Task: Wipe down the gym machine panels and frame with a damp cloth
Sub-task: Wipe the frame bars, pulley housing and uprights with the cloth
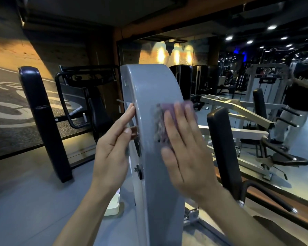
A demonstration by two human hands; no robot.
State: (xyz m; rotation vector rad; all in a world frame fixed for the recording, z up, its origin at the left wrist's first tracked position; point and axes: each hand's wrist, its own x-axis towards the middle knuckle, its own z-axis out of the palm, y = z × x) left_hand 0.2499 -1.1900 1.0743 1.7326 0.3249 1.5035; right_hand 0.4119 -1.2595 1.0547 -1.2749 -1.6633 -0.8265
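Both hands are up on the grey panel (149, 96): my right hand (183, 148) lies flat with fingers spread, pressing the purple cloth (163, 121) against the panel's broad face, cloth blurred. My left hand (114, 148) rests open along the panel's left edge, fingers straight, thumb touching that edge. Just right of the panel stands a black pad (222, 144).
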